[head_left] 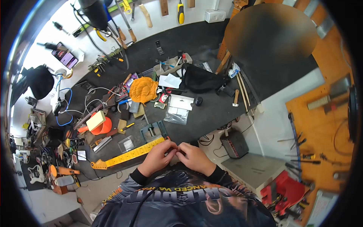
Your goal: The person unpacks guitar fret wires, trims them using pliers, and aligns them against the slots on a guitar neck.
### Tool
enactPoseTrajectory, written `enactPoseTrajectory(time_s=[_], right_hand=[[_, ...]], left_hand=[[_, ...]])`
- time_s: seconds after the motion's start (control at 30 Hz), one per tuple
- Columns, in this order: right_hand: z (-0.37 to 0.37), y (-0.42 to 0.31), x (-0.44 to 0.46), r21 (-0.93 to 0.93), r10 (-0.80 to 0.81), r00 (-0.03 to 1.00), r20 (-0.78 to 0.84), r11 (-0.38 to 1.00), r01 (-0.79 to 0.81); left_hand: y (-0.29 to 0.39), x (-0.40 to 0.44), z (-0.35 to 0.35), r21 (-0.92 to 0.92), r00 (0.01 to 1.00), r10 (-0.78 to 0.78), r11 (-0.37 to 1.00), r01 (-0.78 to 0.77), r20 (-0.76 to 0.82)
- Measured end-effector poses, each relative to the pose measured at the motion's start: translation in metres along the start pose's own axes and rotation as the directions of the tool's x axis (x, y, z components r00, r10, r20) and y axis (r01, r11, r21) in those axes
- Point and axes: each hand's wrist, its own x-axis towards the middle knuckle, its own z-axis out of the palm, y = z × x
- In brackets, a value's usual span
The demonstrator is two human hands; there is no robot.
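Observation:
My left hand and my right hand meet at the fingertips in front of my chest, at the bench's near edge. Both are closed in a pinch; whatever is between the fingers is too small to make out. Beside my left hand lies a yellow guitar neck, its headstock pointing left. Just beyond it sits a dark metal vise. A clear plastic bag with a white card lies flat farther up the bench.
An orange cloth bundle, a black pouch and an orange cup are on the dark bench. Many tools crowd the left side. A small amplifier stands below the bench, right of my hands.

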Motion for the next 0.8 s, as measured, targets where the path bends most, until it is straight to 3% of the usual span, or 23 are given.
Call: enactPoseTrajectory(time_s=[0.2,0.37,0.43,0.53,0.6,0.67,0.7,0.77,0.8], right_hand=[[-0.093,0.062,0.027,0.177,0.047,0.998,0.036,0.983,-0.053],[-0.126,0.135,0.097,0.023,-0.097,0.994,-0.053,0.995,0.098],[-0.139,0.159,0.148,-0.158,-0.204,0.957,-0.205,0.972,0.173],[-0.156,0.179,0.232,-0.399,-0.319,0.896,-0.308,0.899,0.183],[-0.155,0.181,0.274,-0.408,-0.393,0.881,-0.262,0.873,0.268],[-0.145,0.188,0.309,-0.367,-0.496,0.867,-0.051,0.816,0.446],[-0.137,0.193,0.32,-0.356,-0.508,0.861,-0.034,0.811,0.464],[-0.118,0.206,0.339,-0.412,-0.606,0.772,0.194,0.663,0.624],[-0.108,0.215,0.35,-0.396,-0.615,0.759,0.213,0.656,0.642]], left_hand=[[0.039,0.073,0.041,0.126,0.998,0.067,0.99,-0.065,-0.012],[0.051,0.093,0.059,0.172,1.0,0.026,0.985,-0.023,-0.012],[0.052,0.096,0.062,0.173,0.999,-0.023,0.985,0.027,-0.023],[0.054,0.098,0.065,0.183,0.996,-0.063,0.98,0.074,-0.061],[0.055,0.099,0.067,0.18,0.991,-0.09,0.978,0.106,-0.094],[0.055,0.103,0.066,0.178,0.986,-0.108,0.975,0.13,-0.127],[0.055,0.104,0.065,0.173,0.984,-0.11,0.976,0.134,-0.139],[0.053,0.104,0.063,0.161,0.977,-0.129,0.974,0.158,-0.172],[0.052,0.103,0.061,0.16,0.973,-0.127,0.974,0.159,-0.195]])
